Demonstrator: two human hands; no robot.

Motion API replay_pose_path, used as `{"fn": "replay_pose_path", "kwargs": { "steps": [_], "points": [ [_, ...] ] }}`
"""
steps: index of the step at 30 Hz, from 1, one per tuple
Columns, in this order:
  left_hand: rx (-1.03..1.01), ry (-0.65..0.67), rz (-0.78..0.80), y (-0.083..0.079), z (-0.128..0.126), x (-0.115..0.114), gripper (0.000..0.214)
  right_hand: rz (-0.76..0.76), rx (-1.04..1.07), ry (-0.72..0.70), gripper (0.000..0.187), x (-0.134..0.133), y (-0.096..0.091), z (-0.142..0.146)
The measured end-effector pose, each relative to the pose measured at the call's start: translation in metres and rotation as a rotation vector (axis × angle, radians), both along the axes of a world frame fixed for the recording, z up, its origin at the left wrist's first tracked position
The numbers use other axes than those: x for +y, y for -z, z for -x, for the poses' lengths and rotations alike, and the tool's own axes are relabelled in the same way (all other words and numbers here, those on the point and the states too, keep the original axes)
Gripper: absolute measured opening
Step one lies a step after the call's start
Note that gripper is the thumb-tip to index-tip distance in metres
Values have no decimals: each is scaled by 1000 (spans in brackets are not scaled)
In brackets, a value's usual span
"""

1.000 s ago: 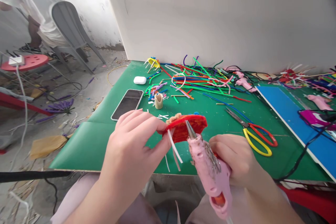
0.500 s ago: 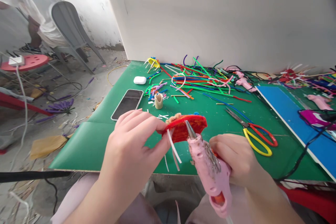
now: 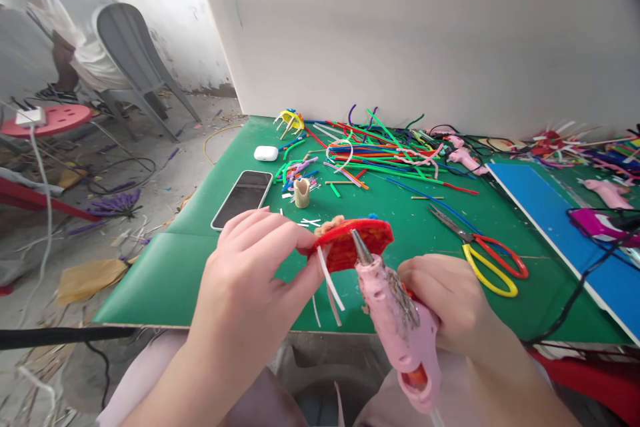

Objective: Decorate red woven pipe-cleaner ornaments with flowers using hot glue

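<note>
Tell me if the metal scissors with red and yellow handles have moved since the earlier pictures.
No. Judged against the flat blue board, the scissors lie in the same spot on the green tabletop, blades pointing the same way.

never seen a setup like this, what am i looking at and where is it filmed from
No machine here: a camera worn on someone's head looks forward and down at their own work. Their bare left hand holds a fuzzy red piece with pale strips hanging by it. Their right hand holds a pink glue gun, its metal nozzle at the red piece, contact unclear. On the green tabletop lie a phone, a white case, scissors and coloured stems; a short hollow tube stands there.
</note>
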State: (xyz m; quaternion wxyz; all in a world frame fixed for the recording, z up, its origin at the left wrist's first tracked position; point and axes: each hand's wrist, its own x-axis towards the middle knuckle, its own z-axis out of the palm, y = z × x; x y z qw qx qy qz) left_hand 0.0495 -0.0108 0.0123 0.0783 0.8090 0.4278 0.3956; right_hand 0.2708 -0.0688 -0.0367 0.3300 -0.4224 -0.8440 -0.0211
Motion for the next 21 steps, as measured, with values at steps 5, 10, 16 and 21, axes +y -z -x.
{"fn": "replay_pose_path", "kwargs": {
  "steps": [5,10,16,21],
  "points": [
    [1,-14,0,-1,-1,-1,17,-11,-4,5,11,0,-1,1],
    [18,-11,5,0,-1,1,17,-26,-6,21,13,0,-1,0],
    [15,-18,-3,-1,-2,2,18,-13,-19,17,12,0,-2,0],
    [13,-12,9,-1,1,1,16,-35,-14,15,13,0,-2,1]
  ]
}}
